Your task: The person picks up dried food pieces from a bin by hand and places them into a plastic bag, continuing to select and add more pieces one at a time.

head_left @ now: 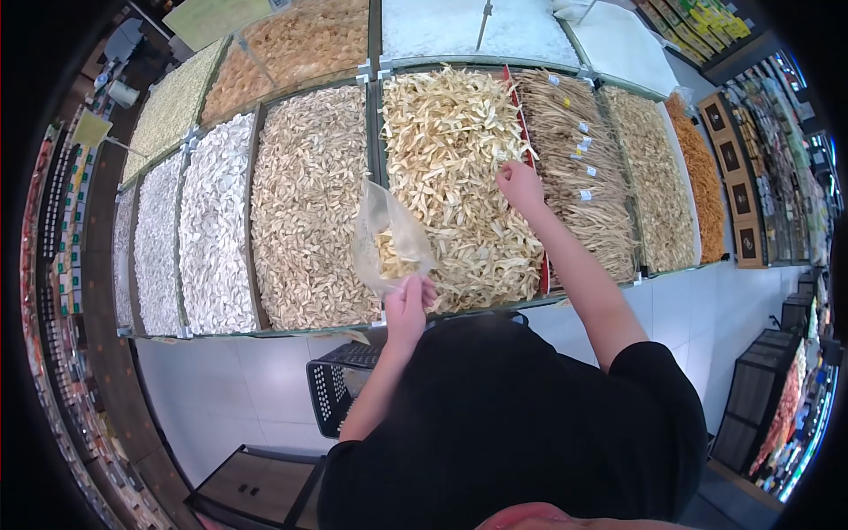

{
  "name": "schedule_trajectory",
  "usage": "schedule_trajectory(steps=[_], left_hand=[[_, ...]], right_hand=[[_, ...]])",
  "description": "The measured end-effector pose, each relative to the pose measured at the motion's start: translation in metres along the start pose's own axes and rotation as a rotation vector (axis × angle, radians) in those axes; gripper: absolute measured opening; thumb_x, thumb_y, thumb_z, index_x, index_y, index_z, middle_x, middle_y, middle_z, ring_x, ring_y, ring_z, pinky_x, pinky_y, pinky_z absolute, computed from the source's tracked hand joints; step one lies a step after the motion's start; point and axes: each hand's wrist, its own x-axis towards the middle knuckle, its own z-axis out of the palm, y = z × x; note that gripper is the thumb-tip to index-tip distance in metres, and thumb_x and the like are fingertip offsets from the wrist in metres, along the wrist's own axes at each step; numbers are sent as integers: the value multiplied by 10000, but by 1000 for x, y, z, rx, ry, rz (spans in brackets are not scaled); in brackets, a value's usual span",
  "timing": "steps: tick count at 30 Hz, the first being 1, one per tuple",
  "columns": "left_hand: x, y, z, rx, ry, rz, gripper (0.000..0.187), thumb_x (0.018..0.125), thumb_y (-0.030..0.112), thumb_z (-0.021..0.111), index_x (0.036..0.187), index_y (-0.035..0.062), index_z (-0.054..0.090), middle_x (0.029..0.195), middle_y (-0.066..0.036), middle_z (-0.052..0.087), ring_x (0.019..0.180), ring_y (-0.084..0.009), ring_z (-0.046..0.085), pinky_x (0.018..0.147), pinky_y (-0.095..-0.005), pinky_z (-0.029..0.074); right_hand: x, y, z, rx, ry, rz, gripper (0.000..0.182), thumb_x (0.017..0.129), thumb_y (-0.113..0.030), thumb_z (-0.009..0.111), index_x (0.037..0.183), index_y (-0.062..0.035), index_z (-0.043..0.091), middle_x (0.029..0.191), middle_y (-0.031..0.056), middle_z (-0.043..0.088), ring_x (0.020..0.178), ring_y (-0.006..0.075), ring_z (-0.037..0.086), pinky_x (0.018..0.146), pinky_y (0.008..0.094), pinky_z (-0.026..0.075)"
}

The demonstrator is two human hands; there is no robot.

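My left hand (408,302) is closed on the edge of a clear plastic bag (382,216), at the front of the bins. Some pale yellow dried slices (394,252) lie inside the bag. Below and beyond it spreads a bin of the same kind of pale yellow dried slices (455,124). Over the right side of this bin, close to a red divider (521,115), is my right hand (521,187). Its fingers are curled together; whether a slice is between them is too small to tell.
Thin brown dried stalks (574,194) with small tags fill the bin on the right. Beige dried pieces (309,203) and white slices (216,203) occupy bins on the left. A dark shopping basket (329,397) stands on the floor by my left forearm. Shelves line both sides.
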Motion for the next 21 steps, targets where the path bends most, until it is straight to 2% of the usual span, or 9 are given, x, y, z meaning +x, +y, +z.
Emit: schedule_trajectory(steps=[2,5,8,11,17,21], left_hand=[[-5,-6,3,49,-78,-11,372,1126,244,443,965,-2,671,752,-17,635,653,-72,561,619,-225,462],[-3,-3,2,61,-131,-42,373,1124,238,452,979,-18,681,764,-21,641,665,-71,571,632,-229,478],[-2,2,2,27,-114,-57,370,1123,236,456,984,-22,682,773,-25,645,668,-70,572,634,-229,481],[1,0,1,-7,-105,-47,368,1123,233,456,983,-24,680,774,-28,644,669,-70,570,632,-228,481],[4,-2,4,20,-110,-30,358,1122,217,456,981,-30,675,774,-34,645,669,-72,570,627,-229,479],[3,1,7,49,-108,-27,339,1117,205,470,983,-29,675,775,-34,647,670,-70,571,625,-232,478]], right_hand=[[11,1,10,-41,-11,30,278,871,-303,769,978,-50,725,877,151,736,841,327,715,764,432,564],[21,-5,14,-170,-90,56,346,894,-386,729,1013,-61,720,969,156,741,964,347,712,833,454,565],[20,-10,16,-198,-46,58,306,851,-353,769,918,-57,733,900,172,740,886,362,716,794,456,566],[23,-9,19,-195,-86,113,288,849,-332,750,893,-47,743,904,176,748,888,369,720,803,453,572],[17,-4,17,-51,36,212,259,858,-278,695,944,-45,770,918,180,758,894,352,734,820,431,582],[4,-3,0,80,107,229,269,852,-277,698,972,-49,776,902,166,763,862,363,731,788,439,574]])
